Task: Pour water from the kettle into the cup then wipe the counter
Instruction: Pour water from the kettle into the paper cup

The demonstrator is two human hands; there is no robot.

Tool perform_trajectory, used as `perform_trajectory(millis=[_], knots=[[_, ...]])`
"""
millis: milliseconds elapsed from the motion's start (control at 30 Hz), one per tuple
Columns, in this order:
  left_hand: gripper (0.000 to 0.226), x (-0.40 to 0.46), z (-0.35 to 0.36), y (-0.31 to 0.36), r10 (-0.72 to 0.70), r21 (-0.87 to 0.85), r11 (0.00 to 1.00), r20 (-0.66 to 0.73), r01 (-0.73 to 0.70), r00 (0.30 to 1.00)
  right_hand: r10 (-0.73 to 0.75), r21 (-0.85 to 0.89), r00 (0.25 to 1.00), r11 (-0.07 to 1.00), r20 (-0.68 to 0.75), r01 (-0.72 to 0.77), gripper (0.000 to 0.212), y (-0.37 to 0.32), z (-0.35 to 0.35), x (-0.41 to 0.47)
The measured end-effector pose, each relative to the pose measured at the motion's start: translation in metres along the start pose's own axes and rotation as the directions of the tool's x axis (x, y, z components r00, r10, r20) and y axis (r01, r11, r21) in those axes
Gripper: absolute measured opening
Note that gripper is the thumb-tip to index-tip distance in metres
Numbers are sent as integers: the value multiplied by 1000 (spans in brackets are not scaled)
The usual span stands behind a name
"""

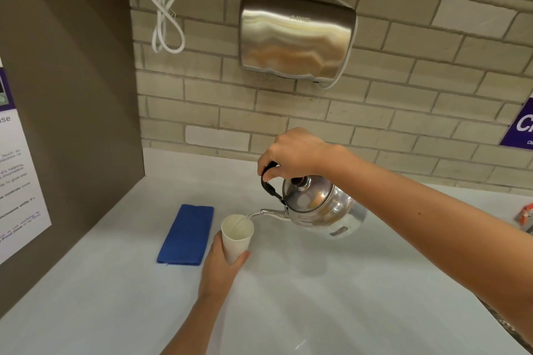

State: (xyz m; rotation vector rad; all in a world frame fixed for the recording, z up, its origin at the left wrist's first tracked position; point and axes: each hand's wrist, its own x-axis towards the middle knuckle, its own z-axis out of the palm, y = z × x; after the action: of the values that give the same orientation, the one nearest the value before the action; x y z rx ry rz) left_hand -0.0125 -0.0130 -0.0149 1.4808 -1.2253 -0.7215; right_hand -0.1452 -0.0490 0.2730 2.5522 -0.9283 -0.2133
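A shiny steel kettle point(323, 207) hangs tilted to the left above the white counter point(331, 282), its black handle gripped from above by my right hand point(291, 153). A thin stream of water runs from the spout into a white paper cup point(236, 235). My left hand point(220, 265) is wrapped around the cup's lower half and holds it tilted slightly, just under the spout. A folded blue cloth point(187, 235) lies flat on the counter directly left of the cup.
A steel hand dryer point(297, 34) with a looped white cord hangs on the tiled wall behind. A brown side panel with a poster point(17, 176) closes off the left. An orange item point(526, 215) sits at the far right edge.
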Motion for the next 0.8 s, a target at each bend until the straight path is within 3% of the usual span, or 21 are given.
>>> perform_trajectory(millis=[800], knots=[[77, 3, 1, -5, 19, -13, 1000, -15, -20, 1000, -71, -35, 997, 997, -35, 69, 22, -6, 6, 14]])
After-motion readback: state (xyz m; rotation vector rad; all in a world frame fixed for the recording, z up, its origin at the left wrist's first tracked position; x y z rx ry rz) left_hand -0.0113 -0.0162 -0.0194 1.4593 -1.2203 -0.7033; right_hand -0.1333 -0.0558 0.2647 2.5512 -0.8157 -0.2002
